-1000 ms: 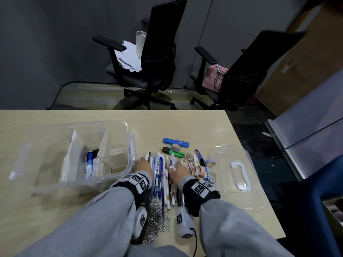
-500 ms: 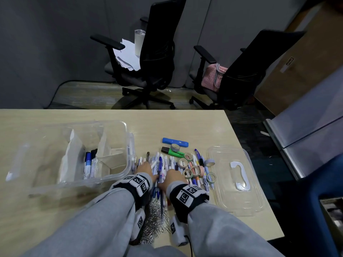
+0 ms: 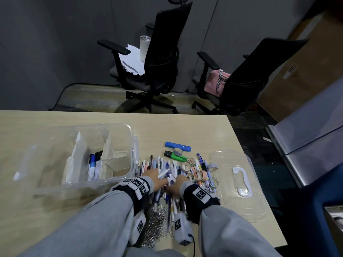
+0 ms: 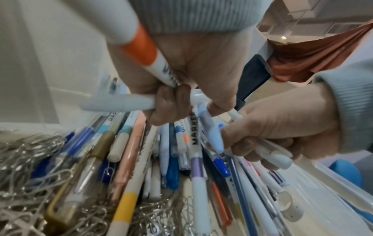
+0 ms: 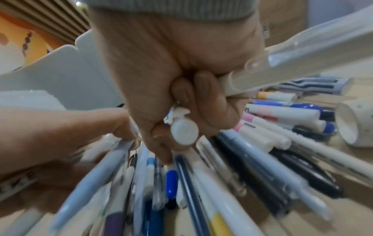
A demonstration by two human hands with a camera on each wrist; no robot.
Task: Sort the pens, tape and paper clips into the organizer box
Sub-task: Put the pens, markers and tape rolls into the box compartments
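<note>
A heap of pens and markers (image 3: 168, 170) lies on the table right of the clear organizer box (image 3: 118, 180). My left hand (image 3: 157, 178) grips a few markers, among them one with an orange band (image 4: 141, 47), with the fingers curled round them (image 4: 167, 103). Close beside it my right hand (image 3: 176, 184) grips a bundle of pens (image 5: 183, 129). Tape rolls (image 3: 194, 173) sit right of the heap. A pile of paper clips (image 3: 156, 223) lies between my wrists (image 4: 30, 167). Two markers (image 3: 92, 164) lie in the box.
The clear lid (image 3: 239, 180) with a white handle lies to the right, near the table edge. A blue highlighter (image 3: 178, 145) and a green one (image 3: 175, 156) lie behind the heap. Two office chairs (image 3: 159, 58) stand beyond the table.
Both hands have drawn together over the middle of the heap and closed round pens; a white marker now sticks up from my left hand.
</note>
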